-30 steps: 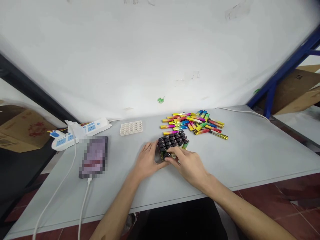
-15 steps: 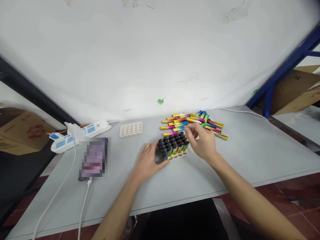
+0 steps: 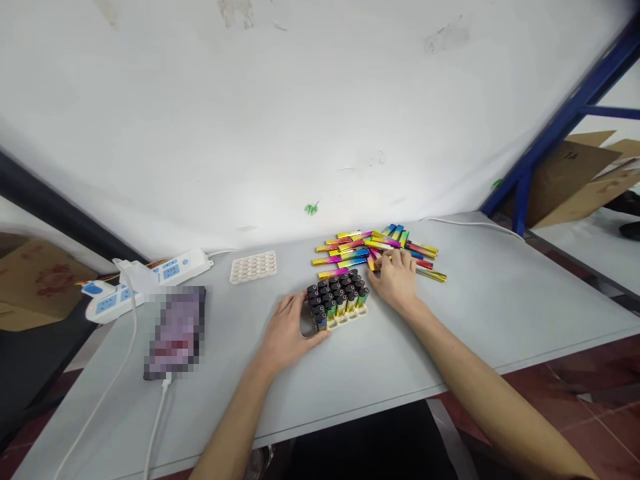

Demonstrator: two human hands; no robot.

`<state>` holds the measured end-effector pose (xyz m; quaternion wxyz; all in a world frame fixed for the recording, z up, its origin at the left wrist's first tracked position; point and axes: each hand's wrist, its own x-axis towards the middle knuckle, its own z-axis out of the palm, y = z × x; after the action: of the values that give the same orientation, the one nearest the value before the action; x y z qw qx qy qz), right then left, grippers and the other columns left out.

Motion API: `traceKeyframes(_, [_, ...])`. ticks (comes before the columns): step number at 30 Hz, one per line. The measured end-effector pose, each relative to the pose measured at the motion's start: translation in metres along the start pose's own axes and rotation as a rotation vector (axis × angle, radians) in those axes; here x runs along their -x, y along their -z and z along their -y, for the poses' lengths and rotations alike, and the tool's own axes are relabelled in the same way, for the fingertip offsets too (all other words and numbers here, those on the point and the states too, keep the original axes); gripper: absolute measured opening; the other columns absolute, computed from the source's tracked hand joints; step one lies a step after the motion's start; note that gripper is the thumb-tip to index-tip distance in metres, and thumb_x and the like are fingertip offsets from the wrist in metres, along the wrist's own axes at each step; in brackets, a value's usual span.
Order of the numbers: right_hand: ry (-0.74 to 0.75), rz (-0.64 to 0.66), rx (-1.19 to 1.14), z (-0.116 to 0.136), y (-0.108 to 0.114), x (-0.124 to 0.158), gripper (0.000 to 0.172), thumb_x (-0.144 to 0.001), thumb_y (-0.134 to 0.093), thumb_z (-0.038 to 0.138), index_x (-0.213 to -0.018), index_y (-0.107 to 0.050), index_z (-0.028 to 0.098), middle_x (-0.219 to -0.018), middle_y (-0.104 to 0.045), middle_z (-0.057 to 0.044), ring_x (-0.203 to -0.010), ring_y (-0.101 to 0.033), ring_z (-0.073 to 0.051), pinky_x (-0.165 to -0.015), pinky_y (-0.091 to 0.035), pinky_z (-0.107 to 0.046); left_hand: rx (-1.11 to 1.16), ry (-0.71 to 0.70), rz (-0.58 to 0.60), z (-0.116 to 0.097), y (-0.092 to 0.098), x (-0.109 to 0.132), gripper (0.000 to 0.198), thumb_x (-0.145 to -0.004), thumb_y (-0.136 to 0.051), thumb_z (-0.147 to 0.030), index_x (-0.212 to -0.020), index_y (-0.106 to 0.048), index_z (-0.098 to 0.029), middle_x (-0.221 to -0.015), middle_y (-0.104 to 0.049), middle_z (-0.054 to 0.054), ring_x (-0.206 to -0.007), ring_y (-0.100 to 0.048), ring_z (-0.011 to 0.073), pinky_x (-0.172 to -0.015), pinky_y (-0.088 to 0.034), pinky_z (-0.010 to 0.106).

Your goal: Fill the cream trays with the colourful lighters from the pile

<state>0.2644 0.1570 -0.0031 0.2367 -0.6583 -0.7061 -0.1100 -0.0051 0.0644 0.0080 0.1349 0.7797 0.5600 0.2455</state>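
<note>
With our left hand (image 3: pixel 286 338) clasping the pale rack (image 3: pixel 349 319) of black-topped tubes (image 3: pixel 341 301) on the table (image 3: pixel 480 320), our right hand (image 3: pixel 397 281), its grip indiscernible, reaches the loose metallic tubes (image 3: pixel 354 255), where careless dragging could scatter neighbours.

Power strip (image 3: pixel 173 269) near a phone (image 3: pixel 176 330)

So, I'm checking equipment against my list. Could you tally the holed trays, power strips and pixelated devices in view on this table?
Holed trays: 2, counting the far tray
Power strips: 1
Pixelated devices: 1
Total in view: 4
</note>
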Motion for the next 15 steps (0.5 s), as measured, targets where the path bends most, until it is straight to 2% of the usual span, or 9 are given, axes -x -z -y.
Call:
traceKeyframes(5, [-0.007, -0.063, -0.027, -0.001, 0.005, 0.001, 0.02, -0.085, -0.058, 0.032, -0.084, -0.07, 0.015, -0.118, -0.059, -0.017, -0.116, -0.043, -0.037, -0.093, -0.036, -0.049, -0.02, 0.01, -0.003, 0.002, -0.002, 0.0, 0.078, -0.075, -0.073, -0.053, -0.138, -0.041, -0.021, -0.119, -0.059, 0.01, -0.114, -0.055, 0.0307, -0.096, -0.048, 0.045])
traceKeyframes(8, [-0.072, -0.184, -0.135, -0.006, 0.01, -0.003, 0.021, -0.088, -0.057, 0.034, -0.088, -0.069, 0.016, -0.116, -0.061, -0.016, -0.116, -0.044, -0.037, -0.094, -0.038, -0.05, -0.035, 0.033, 0.0, 0.003, -0.002, 0.001, 0.079, -0.075, -0.071, -0.056, -0.139, -0.041, -0.02, -0.12, -0.058, 0.011, -0.116, -0.054, 0.0314, -0.096, -0.048, 0.046])
traceKeyframes(11, [-0.15, -0.238, -0.424, -0.011, 0.013, -0.008, 0.028, -0.091, -0.054, 0.044, -0.096, -0.063, 0.018, -0.111, -0.065, -0.015, -0.113, -0.05, -0.033, -0.094, -0.041, -0.048, -0.04, 0.034, 0.006, 0.003, -0.002, 0.001, 0.079, -0.077, -0.07, -0.056, -0.14, -0.039, -0.021, -0.121, -0.057, 0.011, -0.117, -0.054, 0.0311, -0.097, -0.048, 0.046])
traceKeyframes(15, [-0.349, -0.14, -0.929, -0.008, 0.01, -0.007, 0.044, -0.094, -0.041, 0.061, -0.111, -0.051, 0.022, -0.09, -0.069, -0.007, -0.08, -0.063, -0.025, -0.073, -0.05, -0.041, -0.047, 0.044, 0.016, 0.004, -0.002, 0.001, 0.078, -0.077, -0.07, -0.057, -0.139, -0.039, -0.019, -0.122, -0.057, 0.012, -0.117, -0.053, 0.0316, -0.098, -0.047, 0.047])
